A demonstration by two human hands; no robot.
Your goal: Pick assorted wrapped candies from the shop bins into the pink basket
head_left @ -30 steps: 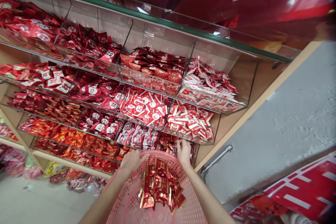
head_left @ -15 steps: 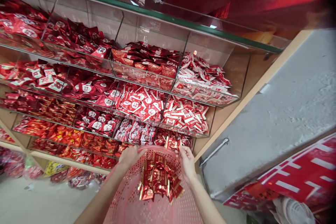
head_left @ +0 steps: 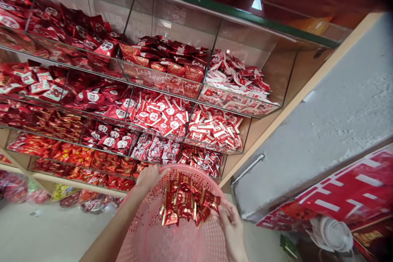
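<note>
Red-and-gold packet [head_left: 211, 200] is grasped at its right-hand end by the fingers of the right hand [head_left: 229, 223], at the edge of a heap of similar packets [head_left: 181, 202] inside the pink perforated basket [head_left: 172, 247]. The left hand [head_left: 150, 178] grips the far left part of the basket's rim; its fingers beyond the rim are partly hidden. Half a second ago the right hand was at the far rim with a packet, beside the lowest right compartment; now hand and packet are over the basket, so the packet is among the others, though not visibly let go.

Just beyond the rim, wooden shelving [head_left: 264, 137] carries tiers of clear-walled compartments [head_left: 242, 104] filled with red, white and orange packets. Many wrappers bear white rounds with dark characters, too small to read surely; no brand is legible. Bagged goods [head_left: 38, 194] lie on the pale floor [head_left: 61, 229] at left. To the right, by the grey wall [head_left: 346, 118], are a red panel [head_left: 346, 188] with broad white strokes, only partly shown, and a white fan [head_left: 336, 233].
</note>
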